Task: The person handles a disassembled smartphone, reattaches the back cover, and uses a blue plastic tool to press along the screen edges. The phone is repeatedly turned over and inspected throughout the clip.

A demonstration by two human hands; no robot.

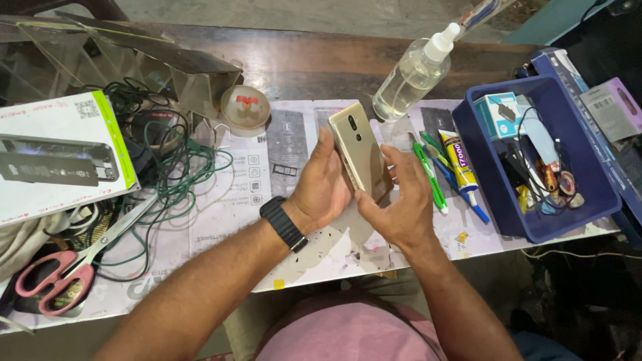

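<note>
While both hands meet above the paper-covered bench (227, 214), the left hand (321, 190) curls around a slim gold phone (360, 152), back facing up, and the right hand (401, 200) pinches its lower edge with fingers half closed. Rigid, smooth and probably slippery, it looks light but breakable, safest gripped by its long edges. Pink-handled scissors (63, 267) lie at eight o'clock, a blue plastic bin (588, 194) at three, a clear pump bottle (414, 73) at one.

Pink-handled scissors (63, 267), tangled green wires (177, 177), a clear spray bottle (414, 73), a blue bin (568, 200).

Soft daylight, sharp centre, stretched edges
</note>
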